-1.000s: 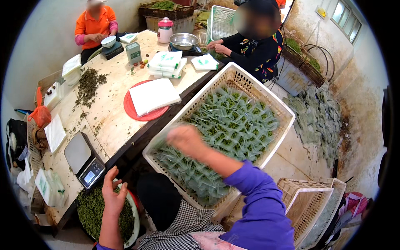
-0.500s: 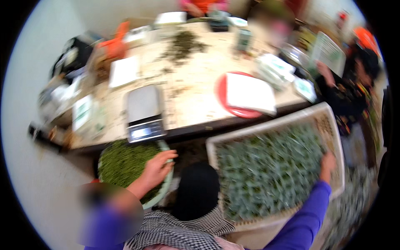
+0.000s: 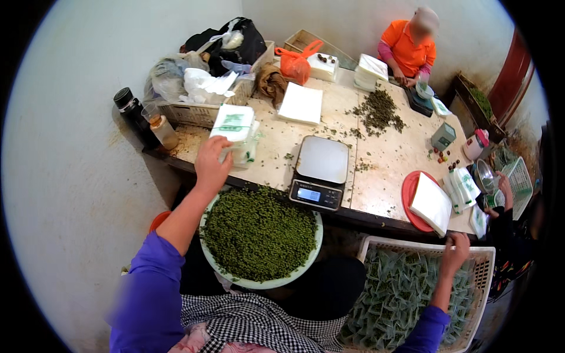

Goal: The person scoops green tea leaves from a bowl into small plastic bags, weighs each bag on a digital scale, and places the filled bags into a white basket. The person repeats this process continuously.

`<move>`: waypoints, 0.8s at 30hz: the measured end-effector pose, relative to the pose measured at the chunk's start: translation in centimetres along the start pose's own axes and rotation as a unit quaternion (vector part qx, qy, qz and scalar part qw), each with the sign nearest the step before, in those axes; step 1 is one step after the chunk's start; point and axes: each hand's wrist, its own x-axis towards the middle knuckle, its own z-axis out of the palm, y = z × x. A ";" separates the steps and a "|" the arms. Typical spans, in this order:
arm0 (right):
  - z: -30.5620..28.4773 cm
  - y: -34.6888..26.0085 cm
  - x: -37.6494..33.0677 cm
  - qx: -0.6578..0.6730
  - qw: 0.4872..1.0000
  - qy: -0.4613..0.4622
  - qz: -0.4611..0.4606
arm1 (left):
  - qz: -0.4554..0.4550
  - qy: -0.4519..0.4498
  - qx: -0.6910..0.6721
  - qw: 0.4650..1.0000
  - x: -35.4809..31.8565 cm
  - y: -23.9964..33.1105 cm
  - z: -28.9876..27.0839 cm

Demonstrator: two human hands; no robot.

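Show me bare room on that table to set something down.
Best: between the scale and red plate, bar some leaf bits. Smaller: between the scale and bags by the left hand. Crowded: left end, around the bag-filled crate; right end, with bag stacks and metal bowl.

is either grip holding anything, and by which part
Left grip is at the near edge of the bags; whether it holds them can't be told. Right grip shows nothing held.

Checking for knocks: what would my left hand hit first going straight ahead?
Your left hand would likely meet the stack of flat, green-printed white plastic bags; contact is hard to judge.
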 end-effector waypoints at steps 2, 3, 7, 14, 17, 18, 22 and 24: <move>2.9 -7.5 2.3 0.030 0.999 0.037 -0.006 | 0.011 -0.008 0.035 0.999 1.6 -2.7 -0.1; 4.5 -9.9 3.4 0.072 0.997 -0.001 -0.030 | 0.039 -0.023 0.054 0.998 2.3 -3.7 0.1; 8.2 -22.8 6.2 0.208 0.973 -0.074 -0.067 | 0.115 -0.034 0.063 0.991 2.6 -8.1 1.1; 11.3 -38.1 7.5 0.323 0.922 -0.127 -0.173 | 0.132 -0.036 0.002 0.991 3.0 -8.8 1.0; 13.2 -42.7 9.5 0.366 0.910 -0.130 -0.143 | -0.057 -0.008 -0.037 0.998 3.0 -9.3 1.0; 14.0 -44.8 10.4 0.374 0.909 -0.136 -0.126 | -0.134 -0.017 -0.099 0.986 2.9 -11.0 1.5; 17.5 -51.4 13.2 0.327 0.923 -0.181 -0.090 | -0.364 -0.142 -0.373 0.842 3.6 -12.6 3.2; 18.9 -54.1 12.8 0.288 0.931 -0.200 -0.100 | -0.365 -0.180 -0.438 0.802 3.5 -12.2 3.3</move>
